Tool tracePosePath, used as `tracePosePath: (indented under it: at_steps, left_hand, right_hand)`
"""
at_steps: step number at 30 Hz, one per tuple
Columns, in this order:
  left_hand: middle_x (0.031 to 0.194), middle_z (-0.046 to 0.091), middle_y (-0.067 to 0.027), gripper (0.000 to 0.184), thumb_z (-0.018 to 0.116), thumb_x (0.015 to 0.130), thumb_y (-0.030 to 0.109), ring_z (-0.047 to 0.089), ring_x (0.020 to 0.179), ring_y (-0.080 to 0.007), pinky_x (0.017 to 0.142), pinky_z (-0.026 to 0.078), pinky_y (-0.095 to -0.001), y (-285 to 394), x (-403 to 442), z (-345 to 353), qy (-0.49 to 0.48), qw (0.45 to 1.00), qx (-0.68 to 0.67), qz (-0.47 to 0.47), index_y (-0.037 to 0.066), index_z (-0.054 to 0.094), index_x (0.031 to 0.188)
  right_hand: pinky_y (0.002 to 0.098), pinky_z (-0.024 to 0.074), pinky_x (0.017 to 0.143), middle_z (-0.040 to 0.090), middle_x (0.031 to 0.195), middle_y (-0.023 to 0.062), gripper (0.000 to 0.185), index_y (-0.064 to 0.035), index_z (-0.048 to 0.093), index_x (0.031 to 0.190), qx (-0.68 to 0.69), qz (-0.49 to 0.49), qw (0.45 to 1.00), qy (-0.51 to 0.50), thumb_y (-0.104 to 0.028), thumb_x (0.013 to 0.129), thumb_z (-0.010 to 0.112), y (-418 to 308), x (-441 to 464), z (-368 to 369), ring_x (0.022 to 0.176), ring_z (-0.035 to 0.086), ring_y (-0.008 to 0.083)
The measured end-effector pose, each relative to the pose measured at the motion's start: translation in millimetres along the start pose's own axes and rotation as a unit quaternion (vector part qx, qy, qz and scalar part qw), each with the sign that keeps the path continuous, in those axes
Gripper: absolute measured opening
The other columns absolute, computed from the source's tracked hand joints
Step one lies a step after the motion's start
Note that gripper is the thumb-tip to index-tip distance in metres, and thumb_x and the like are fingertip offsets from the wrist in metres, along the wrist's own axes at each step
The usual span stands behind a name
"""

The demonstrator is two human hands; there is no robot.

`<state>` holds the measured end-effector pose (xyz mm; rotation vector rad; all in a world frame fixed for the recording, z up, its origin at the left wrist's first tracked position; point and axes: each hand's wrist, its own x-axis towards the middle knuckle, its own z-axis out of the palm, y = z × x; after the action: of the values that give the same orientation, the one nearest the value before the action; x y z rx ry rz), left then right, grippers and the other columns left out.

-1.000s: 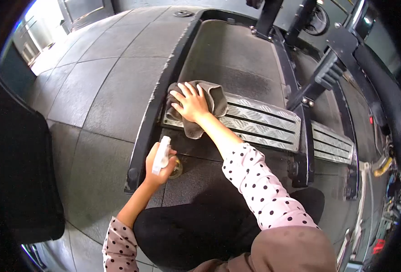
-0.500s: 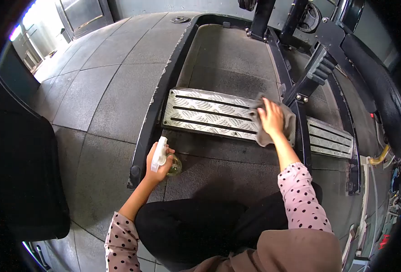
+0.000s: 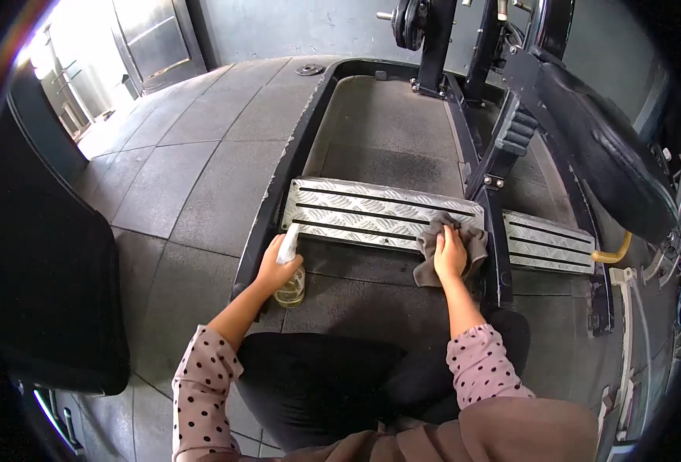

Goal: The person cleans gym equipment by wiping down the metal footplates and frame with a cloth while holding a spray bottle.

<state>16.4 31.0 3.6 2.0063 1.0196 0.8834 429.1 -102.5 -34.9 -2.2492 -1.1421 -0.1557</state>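
Rag (image 3: 475, 248) bunching up in right hand (image 3: 450, 256), covering metal footplate (image 3: 356, 205)'s near right corner, left hand (image 3: 277, 266) gripping spray bottle (image 3: 290, 291)

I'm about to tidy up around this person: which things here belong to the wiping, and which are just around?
Part of the wiping:
- spray bottle, in the left hand
- grey-brown cloth, under the right hand
- metal footplate, with the cloth at its right end

Just around:
- round disc on the floor
- black padded piece at far left
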Motion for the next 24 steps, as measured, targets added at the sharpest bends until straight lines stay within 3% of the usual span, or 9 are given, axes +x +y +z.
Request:
tracePosePath:
  at_steps: [2, 3, 5, 8, 11, 15, 17, 19, 24]
  left_hand:
    - [0.088, 0.053, -0.0181, 0.035, 0.068, 0.071, 0.017, 0.055, 0.086, -0.0385, 0.075, 0.045, -0.0438, 44, 7, 0, 0.010, 0.997, 0.058, 0.045, -0.003, 0.054, 0.096]
    - [0.091, 0.054, -0.0192, 0.036, 0.069, 0.071, 0.018, 0.055, 0.088, -0.0398, 0.076, 0.045, -0.0450, 58, 10, 4, 0.005, 0.996, 0.075, 0.038, -0.002, 0.054, 0.097]
    - [0.097, 0.057, -0.0211, 0.039, 0.070, 0.071, 0.021, 0.056, 0.094, -0.0412, 0.081, 0.046, -0.0461, 76, 10, 16, 0.023, 0.996, 0.086, 0.020, -0.003, 0.056, 0.099]
    - [0.105, 0.060, -0.0227, 0.045, 0.071, 0.071, 0.023, 0.057, 0.103, -0.0411, 0.089, 0.046, -0.0449, 91, 11, 34, 0.048, 0.995, 0.063, -0.053, -0.002, 0.059, 0.107]
    - [0.094, 0.065, -0.0181, 0.040, 0.070, 0.072, 0.019, 0.064, 0.092, -0.0310, 0.082, 0.049, -0.0395, 61, 8, 62, 0.070, 0.981, -0.062, -0.167, -0.001, 0.060, 0.106]
    - [0.087, 0.064, -0.0121, 0.033, 0.070, 0.072, 0.015, 0.063, 0.084, -0.0226, 0.077, 0.049, -0.0367, 44, -3, 81, 0.086, 0.961, -0.127, -0.232, 0.000, 0.059, 0.099]
    - [0.087, 0.063, -0.0130, 0.032, 0.070, 0.072, 0.016, 0.062, 0.084, -0.0252, 0.078, 0.049, -0.0377, 36, -5, 82, 0.098, 0.965, -0.110, -0.216, 0.000, 0.058, 0.097]
    - [0.087, 0.062, -0.0145, 0.033, 0.071, 0.071, 0.016, 0.062, 0.085, -0.0279, 0.079, 0.048, -0.0389, 30, -3, 78, 0.118, 0.972, -0.072, -0.188, -0.001, 0.058, 0.095]
    - [0.094, 0.065, -0.0179, 0.037, 0.070, 0.071, 0.019, 0.063, 0.091, -0.0307, 0.082, 0.048, -0.0395, 2, 2, 66, 0.082, 0.977, -0.022, -0.194, -0.002, 0.060, 0.101]
  right_hand:
    - [0.0463, 0.0426, 0.098, 0.058, 0.130, 0.0191, 0.039, -0.0091, 0.055, 0.126, 0.120, 0.171, 0.969, -0.129, -0.036, 0.100, 0.042, -32, 19, -47, 0.122, 0.052, 0.0382]
    - [0.0471, 0.0462, 0.091, 0.061, 0.121, 0.0228, 0.043, -0.0032, 0.055, 0.122, 0.194, 0.181, 0.963, -0.039, -0.038, 0.101, 0.039, -15, 26, -39, 0.111, 0.058, 0.0405]
    - [0.0424, 0.0492, 0.088, 0.063, 0.120, 0.0121, 0.043, -0.0070, 0.059, 0.122, 0.536, 0.345, 0.771, 0.014, -0.041, 0.099, 0.046, -9, 40, -47, 0.109, 0.061, 0.0284]
    - [0.0413, 0.0471, 0.095, 0.059, 0.126, 0.0074, 0.046, -0.0126, 0.057, 0.127, 0.752, 0.349, 0.559, -0.032, -0.044, 0.094, 0.055, -6, 54, -79, 0.113, 0.058, 0.0254]
    - [0.0409, 0.0485, 0.093, 0.058, 0.124, 0.0080, 0.050, -0.0105, 0.057, 0.127, 0.780, 0.251, 0.574, -0.018, -0.045, 0.091, 0.061, -8, 57, -86, 0.108, 0.059, 0.0254]
    - [0.0378, 0.0466, 0.090, 0.060, 0.115, 0.0080, 0.044, -0.0072, 0.065, 0.115, 0.628, 0.157, 0.762, -0.019, -0.037, 0.083, 0.073, -38, 54, -124, 0.103, 0.059, 0.0212]
    - [0.0397, 0.0452, 0.091, 0.059, 0.113, 0.0113, 0.041, -0.0019, 0.066, 0.104, 0.374, -0.008, 0.921, 0.107, -0.032, 0.079, 0.077, -34, 54, -118, 0.106, 0.057, 0.0280]
    - [0.0409, 0.0442, 0.093, 0.057, 0.115, 0.0093, 0.037, -0.0033, 0.066, 0.094, 0.156, -0.113, 0.961, 0.199, -0.033, 0.077, 0.077, -49, 49, -128, 0.112, 0.053, 0.0331]
    - [0.0699, 0.0208, 0.104, 0.055, 0.128, -0.0039, 0.028, -0.0120, 0.069, 0.072, -0.046, -0.109, 0.965, 0.232, -0.039, 0.077, 0.075, -70, 41, -158, 0.134, 0.038, 0.0282]
